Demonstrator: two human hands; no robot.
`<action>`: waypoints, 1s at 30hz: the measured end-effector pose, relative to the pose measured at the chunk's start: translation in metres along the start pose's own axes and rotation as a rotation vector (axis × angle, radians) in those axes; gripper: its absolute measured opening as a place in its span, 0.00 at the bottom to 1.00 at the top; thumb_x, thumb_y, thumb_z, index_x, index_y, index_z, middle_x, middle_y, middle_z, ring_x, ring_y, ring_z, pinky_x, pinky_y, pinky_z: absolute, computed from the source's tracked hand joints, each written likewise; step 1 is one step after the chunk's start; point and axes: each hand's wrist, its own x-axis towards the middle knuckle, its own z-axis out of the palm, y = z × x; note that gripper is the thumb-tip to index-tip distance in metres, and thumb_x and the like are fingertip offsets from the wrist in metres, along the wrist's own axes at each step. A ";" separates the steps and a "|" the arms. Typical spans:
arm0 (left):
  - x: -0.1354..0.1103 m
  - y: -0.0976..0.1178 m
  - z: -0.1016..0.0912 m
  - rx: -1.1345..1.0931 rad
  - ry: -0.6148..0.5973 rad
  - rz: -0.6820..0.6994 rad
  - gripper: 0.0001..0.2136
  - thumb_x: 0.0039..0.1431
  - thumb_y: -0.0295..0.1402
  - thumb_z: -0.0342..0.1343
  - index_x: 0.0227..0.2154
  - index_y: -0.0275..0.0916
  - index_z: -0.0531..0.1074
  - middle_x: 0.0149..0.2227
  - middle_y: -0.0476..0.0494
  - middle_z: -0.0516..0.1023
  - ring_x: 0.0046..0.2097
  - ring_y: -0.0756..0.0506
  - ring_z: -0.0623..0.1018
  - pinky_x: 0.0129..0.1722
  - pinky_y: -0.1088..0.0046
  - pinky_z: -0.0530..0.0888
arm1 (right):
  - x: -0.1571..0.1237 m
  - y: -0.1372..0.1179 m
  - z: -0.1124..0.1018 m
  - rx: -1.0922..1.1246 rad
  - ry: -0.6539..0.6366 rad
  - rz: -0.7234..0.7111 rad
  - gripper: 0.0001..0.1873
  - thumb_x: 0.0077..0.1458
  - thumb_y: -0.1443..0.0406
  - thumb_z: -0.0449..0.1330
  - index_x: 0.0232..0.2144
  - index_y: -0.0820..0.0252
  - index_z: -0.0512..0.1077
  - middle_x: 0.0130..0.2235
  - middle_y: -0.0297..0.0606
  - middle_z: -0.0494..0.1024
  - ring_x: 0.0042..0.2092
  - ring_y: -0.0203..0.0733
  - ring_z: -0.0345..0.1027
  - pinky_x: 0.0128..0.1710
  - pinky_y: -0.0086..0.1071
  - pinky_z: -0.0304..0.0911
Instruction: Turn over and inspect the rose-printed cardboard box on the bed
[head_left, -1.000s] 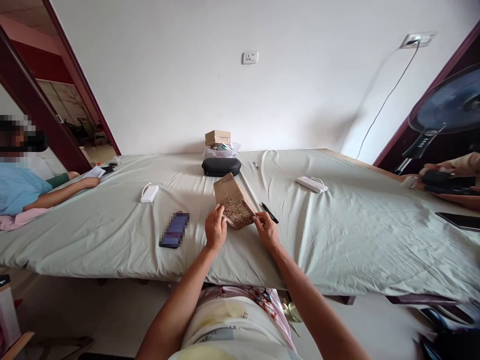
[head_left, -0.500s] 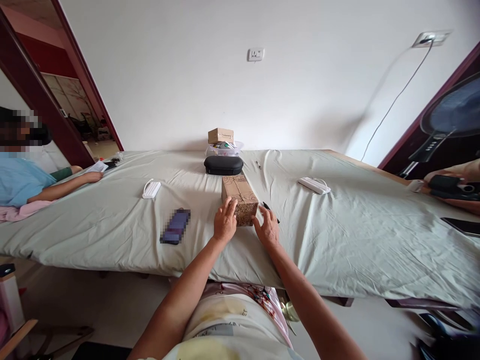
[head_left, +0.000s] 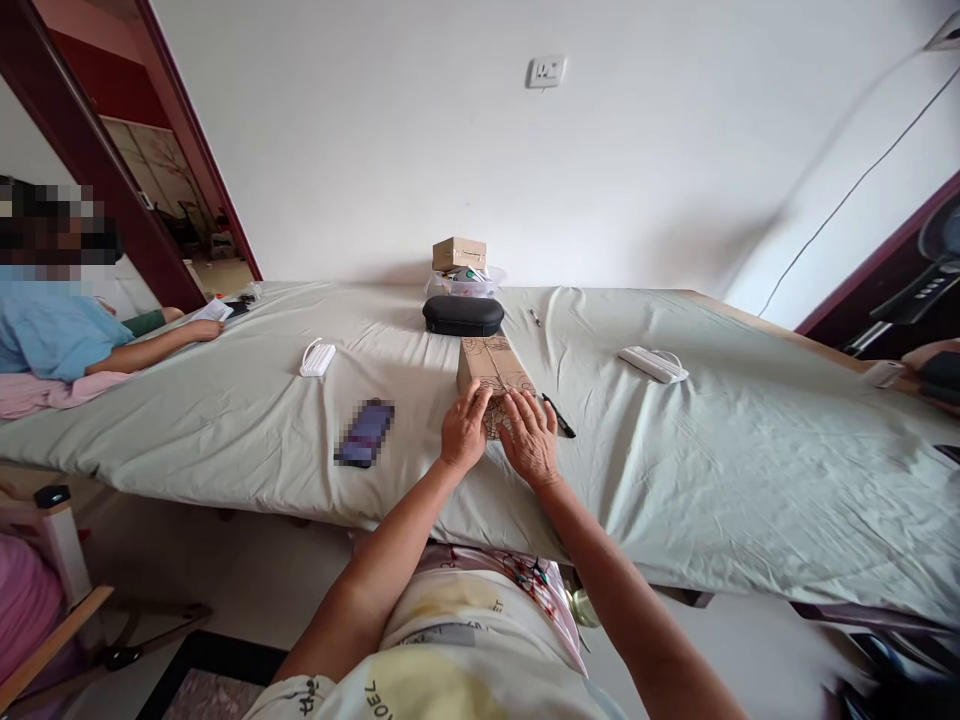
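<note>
A brown cardboard box (head_left: 491,362) with dark swirling lines drawn on it rests on the cloth-covered table. My left hand (head_left: 465,428) lies against its near left part, fingertips on the top edge. My right hand (head_left: 531,432) rests on the near right edge, its fingers stretched out over the top. Both hands are open and touch the box without gripping it. They hide much of its near face. A black marker pen (head_left: 559,416) lies just right of my right hand. Behind the box sits a black zip case (head_left: 463,316).
A phone (head_left: 364,433) lies to the left. White power strips stand at left (head_left: 318,359) and right (head_left: 654,364). At the back, a small carton (head_left: 459,254) sits on a clear plastic tub (head_left: 487,284). Another person (head_left: 67,320) sits at the left edge holding paper.
My right hand has moved from beside the box onto its near top edge. My left hand stays at the box's left. The view has shifted somewhat.
</note>
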 end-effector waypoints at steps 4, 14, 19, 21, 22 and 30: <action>0.000 0.001 -0.002 -0.030 -0.047 0.008 0.30 0.67 0.22 0.49 0.70 0.43 0.59 0.73 0.34 0.62 0.71 0.38 0.69 0.65 0.56 0.73 | -0.005 0.012 0.001 0.124 0.078 0.112 0.33 0.70 0.60 0.51 0.74 0.55 0.54 0.69 0.51 0.68 0.71 0.54 0.59 0.69 0.54 0.59; -0.023 -0.004 0.007 -0.131 -0.082 -0.074 0.37 0.63 0.22 0.52 0.74 0.42 0.50 0.75 0.32 0.57 0.74 0.38 0.64 0.70 0.56 0.69 | -0.023 0.036 0.012 0.339 -0.271 0.476 0.23 0.65 0.47 0.50 0.35 0.57 0.74 0.30 0.42 0.79 0.30 0.45 0.72 0.32 0.37 0.67; -0.033 -0.013 0.012 -0.197 -0.051 -0.174 0.37 0.64 0.27 0.52 0.75 0.40 0.48 0.72 0.34 0.64 0.71 0.40 0.69 0.69 0.60 0.70 | -0.020 0.031 0.009 0.465 -0.270 0.534 0.26 0.63 0.45 0.51 0.47 0.58 0.73 0.37 0.45 0.84 0.31 0.47 0.76 0.35 0.41 0.70; -0.034 -0.017 0.014 -0.204 -0.026 -0.229 0.35 0.65 0.29 0.52 0.74 0.37 0.51 0.70 0.31 0.68 0.69 0.39 0.72 0.68 0.60 0.72 | -0.019 0.029 0.007 0.509 -0.278 0.541 0.28 0.63 0.44 0.52 0.50 0.59 0.72 0.38 0.46 0.85 0.30 0.47 0.76 0.36 0.41 0.71; -0.033 -0.018 0.014 -0.202 -0.018 -0.255 0.33 0.65 0.29 0.52 0.73 0.36 0.53 0.68 0.31 0.70 0.67 0.39 0.73 0.67 0.60 0.73 | -0.019 0.028 0.006 0.527 -0.288 0.536 0.28 0.63 0.44 0.52 0.50 0.58 0.71 0.38 0.46 0.85 0.30 0.46 0.76 0.36 0.41 0.71; -0.032 -0.018 0.016 -0.069 -0.071 -0.398 0.26 0.63 0.28 0.56 0.64 0.34 0.66 0.61 0.29 0.76 0.63 0.36 0.76 0.65 0.55 0.73 | -0.016 0.024 0.004 0.498 -0.331 0.491 0.26 0.62 0.43 0.50 0.33 0.56 0.72 0.30 0.42 0.81 0.28 0.43 0.71 0.32 0.36 0.65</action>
